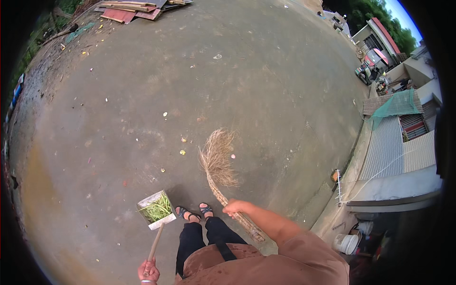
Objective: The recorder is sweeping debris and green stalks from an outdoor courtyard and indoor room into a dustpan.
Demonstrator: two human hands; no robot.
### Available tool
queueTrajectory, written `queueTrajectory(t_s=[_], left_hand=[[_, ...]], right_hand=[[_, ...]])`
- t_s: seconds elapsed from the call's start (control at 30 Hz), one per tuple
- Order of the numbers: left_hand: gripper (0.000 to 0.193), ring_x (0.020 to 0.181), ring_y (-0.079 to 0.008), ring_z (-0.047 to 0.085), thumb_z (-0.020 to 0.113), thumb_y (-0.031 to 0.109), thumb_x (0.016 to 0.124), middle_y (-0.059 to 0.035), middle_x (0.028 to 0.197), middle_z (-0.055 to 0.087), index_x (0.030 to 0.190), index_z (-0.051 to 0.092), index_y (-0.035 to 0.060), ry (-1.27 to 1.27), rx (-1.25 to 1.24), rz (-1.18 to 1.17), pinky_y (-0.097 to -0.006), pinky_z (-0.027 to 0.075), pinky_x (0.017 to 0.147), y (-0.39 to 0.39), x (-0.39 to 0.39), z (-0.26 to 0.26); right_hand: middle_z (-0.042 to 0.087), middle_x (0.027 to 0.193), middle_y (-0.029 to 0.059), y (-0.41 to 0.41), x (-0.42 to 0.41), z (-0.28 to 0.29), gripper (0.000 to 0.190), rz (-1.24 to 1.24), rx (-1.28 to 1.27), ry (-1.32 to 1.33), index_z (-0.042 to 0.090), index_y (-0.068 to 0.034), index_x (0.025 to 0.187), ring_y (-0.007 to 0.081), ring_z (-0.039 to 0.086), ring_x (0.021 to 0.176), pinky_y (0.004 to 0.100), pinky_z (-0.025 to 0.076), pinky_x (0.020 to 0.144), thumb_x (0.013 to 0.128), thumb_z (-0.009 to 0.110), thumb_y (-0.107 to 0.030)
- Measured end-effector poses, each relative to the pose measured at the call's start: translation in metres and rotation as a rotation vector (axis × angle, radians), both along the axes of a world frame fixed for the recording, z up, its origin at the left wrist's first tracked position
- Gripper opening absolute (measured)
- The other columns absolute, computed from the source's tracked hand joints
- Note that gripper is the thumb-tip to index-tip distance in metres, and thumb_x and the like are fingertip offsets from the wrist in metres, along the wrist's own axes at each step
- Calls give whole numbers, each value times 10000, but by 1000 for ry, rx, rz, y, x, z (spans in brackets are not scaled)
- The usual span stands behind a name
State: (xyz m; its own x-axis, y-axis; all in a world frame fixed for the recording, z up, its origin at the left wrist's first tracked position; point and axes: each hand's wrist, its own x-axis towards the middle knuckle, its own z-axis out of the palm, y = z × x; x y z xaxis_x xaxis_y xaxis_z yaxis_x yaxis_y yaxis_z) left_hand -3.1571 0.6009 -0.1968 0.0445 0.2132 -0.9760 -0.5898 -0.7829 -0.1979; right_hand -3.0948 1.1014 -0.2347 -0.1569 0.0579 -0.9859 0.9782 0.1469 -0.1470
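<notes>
My right hand (pixel 234 208) is closed around the bound-stalk handle of a twig broom (pixel 218 156). Its brown bristles fan out over the concrete in front of my feet. Near the bottom edge, my left hand (pixel 149 270) grips a wooden stick handle (pixel 156 242). That handle leads to a box-shaped dustpan (pixel 162 222) beside my sandalled feet. Green pods or stems, like long beans, lie heaped inside the dustpan (pixel 145 205). A small pink scrap (pixel 233 156) lies just right of the bristles, apart from them.
Small yellowish scraps (pixel 182 152) and pale bits dot the concrete yard (pixel 249 89). Boards and timber (pixel 130 10) are stacked at the far left. Along the right runs a low ledge with corrugated roofing (pixel 383 149) beyond it, a white bucket (pixel 345 244) and a parked vehicle (pixel 367 73).
</notes>
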Motion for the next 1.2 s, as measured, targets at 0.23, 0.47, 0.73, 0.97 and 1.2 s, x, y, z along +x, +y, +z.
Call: queueTrajectory(t_s=[0.23,0.47,0.73,0.97,1.2], left_hand=[[355,537,-54,377,274,134,883,-18,820,518,1160,445,-6,164,-85,-94,-174,280,382,27,-29,47],[320,336,-59,310,324,200,907,20,524,385,946,407,-106,-1,-34,121,-187,205,279,-24,19,-21],[276,357,-85,329,375,163,885,3,533,400,963,438,-94,72,3,415,-215,208,305,-11,84,-10],[345,337,-70,313,355,190,900,1,563,431,1047,414,-117,227,20,790,-213,222,311,19,211,17],[374,360,-79,353,348,159,896,3,599,390,1121,323,-139,422,-63,1182,-229,256,324,111,344,151]], right_hand=[[494,506,53,0,-116,37,201,-209,-188,199,496,-28,583,149,480,408,293,426,397,712,551,-171],[479,495,50,7,-10,117,168,-316,7,-77,481,-34,568,140,473,407,282,431,394,720,528,-90],[466,547,16,-53,-130,33,123,-10,-269,19,447,-49,681,106,456,441,261,424,393,754,535,-93],[443,542,6,-104,-197,67,200,408,-290,218,370,-71,813,95,429,399,262,403,355,776,553,-142],[447,550,11,-92,-124,99,241,899,-310,-30,376,-69,816,94,451,417,262,409,355,795,574,-205]])
